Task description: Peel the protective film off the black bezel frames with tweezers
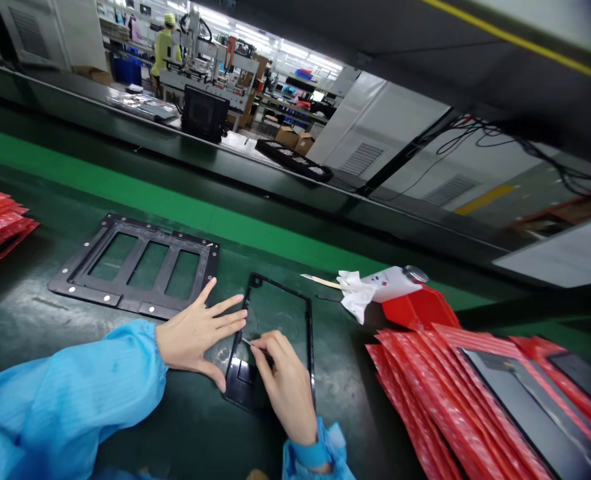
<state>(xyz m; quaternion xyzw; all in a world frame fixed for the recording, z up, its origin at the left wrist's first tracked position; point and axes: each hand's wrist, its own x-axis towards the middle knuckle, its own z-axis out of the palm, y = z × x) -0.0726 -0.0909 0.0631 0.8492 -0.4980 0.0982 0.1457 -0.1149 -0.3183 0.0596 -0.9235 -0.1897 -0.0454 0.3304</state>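
Observation:
A thin black rectangular frame [311, 333], like a tablet bezel, lies on the dark green bench in front of me. My left hand [192, 335] is spread open with its fingers over the frame's left edge; the thumb rests near the lower left corner. Between the thumb and fingers of my right hand [288, 390] is a thin metal tool [246, 342], its tip at the inner side of that left edge. Its exact kind is hidden by the fingers. Left of the frame sits a larger black fixture [134, 263] with three windows and round metal dots.
Red bubble bags [425, 380] are stacked at right, with a dark panel [505, 393] on top. More red bubble bags [0, 220] lie at far left. Behind the frame are a knife [320, 281], white tissue [356, 293], a white bottle [392, 283] and a red container [420, 307].

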